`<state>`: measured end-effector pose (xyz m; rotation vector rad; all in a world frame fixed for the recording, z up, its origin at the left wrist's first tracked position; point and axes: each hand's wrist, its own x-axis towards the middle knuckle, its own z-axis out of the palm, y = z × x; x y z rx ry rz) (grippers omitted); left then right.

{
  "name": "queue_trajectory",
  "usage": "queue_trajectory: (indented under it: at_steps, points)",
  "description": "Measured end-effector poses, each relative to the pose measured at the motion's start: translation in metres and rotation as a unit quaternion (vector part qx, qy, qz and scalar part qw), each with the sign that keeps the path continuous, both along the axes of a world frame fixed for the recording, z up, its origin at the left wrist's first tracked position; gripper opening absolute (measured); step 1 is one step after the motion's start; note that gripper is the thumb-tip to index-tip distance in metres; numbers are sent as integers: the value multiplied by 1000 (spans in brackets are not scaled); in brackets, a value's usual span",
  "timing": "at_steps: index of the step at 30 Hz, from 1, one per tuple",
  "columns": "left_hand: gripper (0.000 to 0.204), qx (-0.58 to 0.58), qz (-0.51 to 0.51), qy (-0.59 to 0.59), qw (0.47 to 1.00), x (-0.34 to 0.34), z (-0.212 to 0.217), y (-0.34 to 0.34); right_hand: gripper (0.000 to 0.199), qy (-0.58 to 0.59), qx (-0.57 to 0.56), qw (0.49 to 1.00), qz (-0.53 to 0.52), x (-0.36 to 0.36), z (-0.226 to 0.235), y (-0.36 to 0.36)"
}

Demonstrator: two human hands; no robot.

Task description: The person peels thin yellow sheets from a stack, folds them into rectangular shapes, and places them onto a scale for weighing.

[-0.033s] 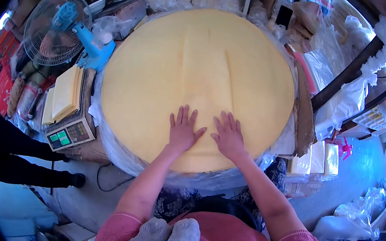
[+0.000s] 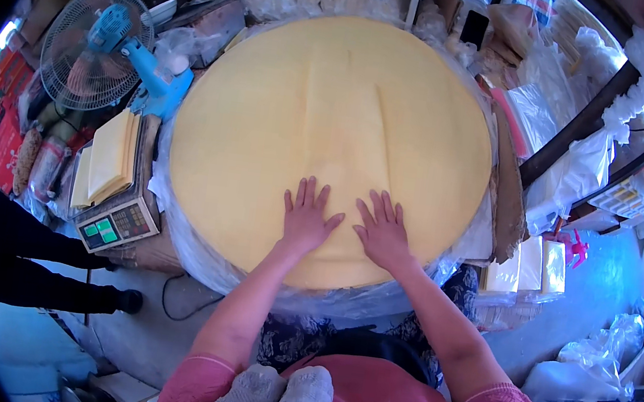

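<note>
A large round pale-yellow sheet (image 2: 250, 126), thin and pancake-like, covers most of the round surface before me; whether it is one layer or a stack I cannot tell. Long creases run across its middle and toward its far side. My left hand (image 2: 306, 219) lies flat on its near part with the fingers spread. Beside it, a little to the right, my right hand (image 2: 384, 229) rests palm down in the same way, fingers apart. Neither hand holds anything. Clear plastic film (image 2: 204, 259) shows all round the sheet's edge.
Left stand a blue fan (image 2: 160, 82) and a scale (image 2: 117, 226) bearing folded yellow sheets (image 2: 112, 157). A person's dark-clothed legs (image 2: 42, 290) are at the lower left. To the right are a cardboard piece (image 2: 508, 193), packed sheets (image 2: 529, 265) and plastic bags (image 2: 595, 351). A phone (image 2: 474, 28) lies at the back.
My right hand has shifted very slightly. Otherwise both hands and the sheet stay as they were.
</note>
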<state>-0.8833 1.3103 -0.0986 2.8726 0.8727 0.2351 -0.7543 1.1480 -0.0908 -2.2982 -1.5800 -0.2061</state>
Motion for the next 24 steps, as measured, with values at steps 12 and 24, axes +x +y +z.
queue_trajectory:
  at_steps: [12, 24]
  points:
    - [63, 21, -33, -58, 998, 42, -8, 72, 55, 1, -15, 1000, 9, 5, -6, 3]
    - [27, -413, 263, -201, 848, 153, 41, 195, 40, 383, 67, 900, -198, 205, 22, 158]
